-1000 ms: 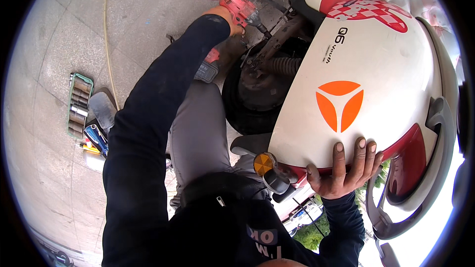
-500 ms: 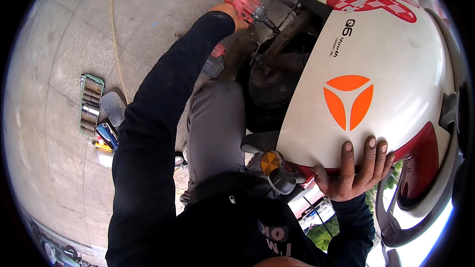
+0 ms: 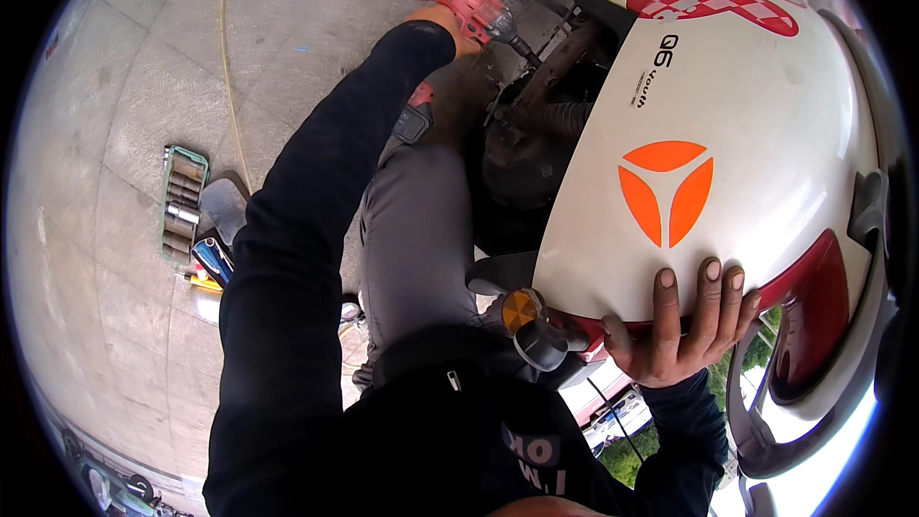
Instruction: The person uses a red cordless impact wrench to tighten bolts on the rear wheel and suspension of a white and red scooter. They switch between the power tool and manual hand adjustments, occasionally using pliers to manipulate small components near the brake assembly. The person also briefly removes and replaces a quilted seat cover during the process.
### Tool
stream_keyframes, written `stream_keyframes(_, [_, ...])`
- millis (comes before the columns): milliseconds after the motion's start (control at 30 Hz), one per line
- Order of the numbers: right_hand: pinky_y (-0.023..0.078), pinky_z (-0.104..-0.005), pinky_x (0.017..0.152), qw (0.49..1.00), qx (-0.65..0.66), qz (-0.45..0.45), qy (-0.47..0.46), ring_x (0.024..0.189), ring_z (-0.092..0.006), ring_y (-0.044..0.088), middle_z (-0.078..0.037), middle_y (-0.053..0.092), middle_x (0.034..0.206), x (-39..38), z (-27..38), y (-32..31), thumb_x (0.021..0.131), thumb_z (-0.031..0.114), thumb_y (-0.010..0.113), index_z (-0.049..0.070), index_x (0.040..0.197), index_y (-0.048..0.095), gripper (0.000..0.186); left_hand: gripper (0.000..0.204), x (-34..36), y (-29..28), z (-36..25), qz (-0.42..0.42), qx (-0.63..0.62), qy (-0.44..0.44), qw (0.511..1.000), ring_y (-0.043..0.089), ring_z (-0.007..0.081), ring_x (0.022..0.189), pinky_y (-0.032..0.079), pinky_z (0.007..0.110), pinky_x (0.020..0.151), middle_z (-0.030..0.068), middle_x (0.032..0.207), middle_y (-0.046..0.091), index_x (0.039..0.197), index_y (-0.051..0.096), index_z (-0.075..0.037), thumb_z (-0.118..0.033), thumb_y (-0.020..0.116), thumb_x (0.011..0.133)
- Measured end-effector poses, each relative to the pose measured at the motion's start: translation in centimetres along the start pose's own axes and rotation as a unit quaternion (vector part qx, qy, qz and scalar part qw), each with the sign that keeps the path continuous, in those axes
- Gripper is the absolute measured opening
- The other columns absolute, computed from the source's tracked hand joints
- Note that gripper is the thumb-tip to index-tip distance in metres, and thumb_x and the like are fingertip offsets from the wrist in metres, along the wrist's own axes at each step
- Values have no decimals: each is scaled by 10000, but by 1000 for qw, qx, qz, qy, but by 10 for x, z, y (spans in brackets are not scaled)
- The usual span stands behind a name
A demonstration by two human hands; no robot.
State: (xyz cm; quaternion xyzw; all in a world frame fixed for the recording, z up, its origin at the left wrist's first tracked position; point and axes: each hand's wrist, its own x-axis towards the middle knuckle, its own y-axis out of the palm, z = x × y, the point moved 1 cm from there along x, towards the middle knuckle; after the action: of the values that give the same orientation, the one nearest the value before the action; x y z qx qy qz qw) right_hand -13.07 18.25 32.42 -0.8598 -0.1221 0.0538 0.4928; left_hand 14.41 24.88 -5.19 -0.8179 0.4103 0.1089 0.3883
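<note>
The left hand (image 3: 442,19) is stretched far forward at the end of a dark sleeve and closed around the grip of a red power driver (image 3: 476,6). The tool's dark nose points right and down into the exposed wheel hub (image 3: 536,96) of a scooter, touching the metal there, though the exact contact spot is too small to make out. Two red prongs stick out from the driver's rear toward the left.

The right hand (image 3: 682,330) grips the lower edge of the scooter's white body panel (image 3: 728,124) — fingers spread over the white shell, thumb underneath against the red trim. An orange three-part emblem (image 3: 665,190) sits on the panel above the fingers, and a round orange reflector (image 3: 522,309) is just left of the hand.

On the concrete floor (image 3: 124,86) to the person's left lies a green socket tray (image 3: 180,203), well apart from both hands, with a yellow cord (image 3: 228,57) running past it.
</note>
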Motion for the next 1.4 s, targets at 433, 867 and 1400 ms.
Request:
stream_keyframes(433, [239, -643, 1152, 1000, -8, 22, 5, 1339, -436, 465, -225, 590, 1327, 0, 0, -2, 874, 650, 560, 132, 1253, 671, 651, 518, -14, -7, -8, -11, -16, 15, 1000, 706, 303, 924, 545, 395, 849, 168, 946, 732, 1039, 732, -51, -452, 803, 720])
stream_keyframes(867, [232, -585, 1173, 998, 10, 50, 27, 1368, -387, 443, -191, 558, 1389, 9, 3, -12, 851, 561, 661, 155, 1293, 649, 600, 775, -1, 8, 12, 97, -83, -34, 991, 693, 302, 966, 541, 380, 867, 160, 1025, 718, 1119, 702, -65, -677, 799, 653])
stream_keyframes(1400, [313, -498, 1158, 999, 34, -1, 38, 1361, -295, 473, -75, 552, 1419, 7, 5, -16, 822, 352, 731, 179, 1295, 636, 512, 610, -241, 128, 295, -115, -322, -320, 884, 662, 193, 784, 528, 347, 719, 79, 907, 720, 1062, 711, -30, -478, 889, 688])
